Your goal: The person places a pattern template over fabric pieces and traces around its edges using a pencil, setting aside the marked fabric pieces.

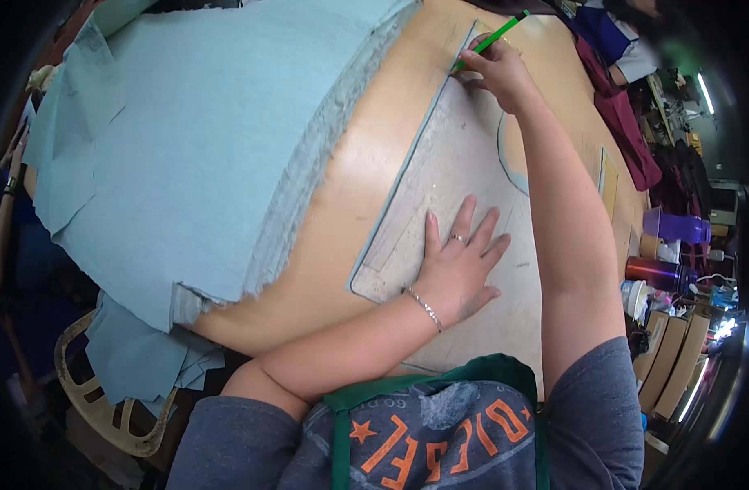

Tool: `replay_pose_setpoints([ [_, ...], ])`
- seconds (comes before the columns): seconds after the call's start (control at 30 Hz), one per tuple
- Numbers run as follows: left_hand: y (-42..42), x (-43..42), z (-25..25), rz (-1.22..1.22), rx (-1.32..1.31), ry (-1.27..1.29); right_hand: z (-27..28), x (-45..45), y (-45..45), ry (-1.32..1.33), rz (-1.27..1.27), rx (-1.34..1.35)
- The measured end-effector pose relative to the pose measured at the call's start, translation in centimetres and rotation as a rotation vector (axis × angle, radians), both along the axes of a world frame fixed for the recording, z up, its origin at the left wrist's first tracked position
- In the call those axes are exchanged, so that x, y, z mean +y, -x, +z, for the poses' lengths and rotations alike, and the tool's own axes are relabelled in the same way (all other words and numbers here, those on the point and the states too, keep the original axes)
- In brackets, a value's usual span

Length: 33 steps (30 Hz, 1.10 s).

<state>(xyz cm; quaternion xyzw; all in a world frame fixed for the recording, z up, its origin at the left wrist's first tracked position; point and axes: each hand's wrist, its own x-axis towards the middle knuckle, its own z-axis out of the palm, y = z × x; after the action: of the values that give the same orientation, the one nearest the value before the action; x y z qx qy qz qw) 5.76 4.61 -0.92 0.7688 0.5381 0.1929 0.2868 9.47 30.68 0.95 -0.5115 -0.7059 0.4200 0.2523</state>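
Observation:
My left hand [464, 273] lies flat with fingers spread on a worn grey pattern template [399, 237]. A ring and a chain bracelet are on it. Beneath the template a thin rim of light blue material [515, 178] shows along its edges. At the far end of the template my right hand [503, 72] is closed around a green pencil [503, 33]. Its lower end is down at the template's left edge, and the exact tip is hard to make out. Part of the template is hidden by my right forearm.
A large stack of light blue sheets [211, 122] with frayed edges covers the left of the tan table [309, 278]. Below it stands a cream plastic chair [121, 425] with blue scraps. Rightward are a purple container [677, 227], a tumbler [656, 271] and cardboard boxes [668, 359]. Other people are partly visible.

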Motion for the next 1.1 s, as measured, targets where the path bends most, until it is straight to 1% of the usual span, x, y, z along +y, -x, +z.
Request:
replay_pose_setpoints([
  [0.13,0.1,0.1,0.2,-0.008,-0.007,0.01,0.7,4.0,0.3,0.052,-0.096,0.046],
  [0.27,0.1,0.1,0.2,-0.022,-0.002,0.034,-0.2,7.9,0.2,-0.05,-0.178,0.067],
  [0.37,0.2,0.2,0.3,-0.037,0.002,0.053,-2.1,11.3,-0.2,-0.235,-0.191,0.068],
  [0.4,0.2,0.3,0.3,-0.034,-0.001,0.047,-2.2,11.4,0.0,-0.35,-0.226,-0.026],
  [0.5,0.2,0.2,0.3,-0.036,-0.003,0.041,-2.3,11.2,0.4,-0.349,-0.303,-0.045],
  [0.53,0.3,0.2,0.4,-0.037,-0.003,0.044,-2.4,10.8,0.4,-0.366,-0.302,0.029],
  [0.57,0.3,0.1,0.4,-0.036,-0.007,0.051,-2.4,10.3,0.2,-0.301,-0.284,0.097],
  [0.63,0.2,0.0,0.2,-0.022,-0.01,0.026,-0.8,6.5,0.7,-0.155,-0.243,0.226],
  [0.67,0.1,0.0,0.0,-0.011,-0.013,0.02,0.2,3.6,1.1,-0.117,-0.186,0.239],
  [0.73,0.0,-0.2,-0.3,-0.004,-0.001,0.003,1.4,-2.0,1.0,0.059,0.019,0.127],
  [0.77,-0.1,-0.3,-0.5,-0.004,0.009,-0.008,1.8,-5.6,1.4,0.097,0.103,0.123],
  [0.8,-0.1,-0.4,-0.5,0.005,0.032,-0.004,2.4,-9.0,1.6,0.199,0.209,0.139],
  [0.83,-0.3,-0.5,-0.5,0.012,0.057,-0.006,2.7,-11.9,1.9,0.299,0.265,0.1],
  [0.87,-0.5,-0.4,-0.6,0.014,0.081,-0.01,2.1,-14.6,2.1,0.363,0.301,0.178],
  [0.9,-1.4,0.1,-1.7,-0.042,0.025,0.14,2.0,-16.7,2.4,0.407,0.324,0.167],
  [0.93,-2.3,0.3,-3.0,0.012,-0.055,0.077,2.3,-18.2,2.7,0.461,0.333,0.044],
  [0.97,-3.0,0.4,-4.3,0.067,-0.135,0.014,1.4,-19.2,2.7,0.459,0.406,0.108],
  [1.03,-2.7,0.4,-4.5,0.108,-0.184,-0.058,0.5,-20.6,2.7,0.385,0.457,0.037],
  [1.1,-2.3,0.2,-4.4,0.075,-0.1,-0.087,0.7,-21.2,2.8,0.417,0.454,0.002],
])
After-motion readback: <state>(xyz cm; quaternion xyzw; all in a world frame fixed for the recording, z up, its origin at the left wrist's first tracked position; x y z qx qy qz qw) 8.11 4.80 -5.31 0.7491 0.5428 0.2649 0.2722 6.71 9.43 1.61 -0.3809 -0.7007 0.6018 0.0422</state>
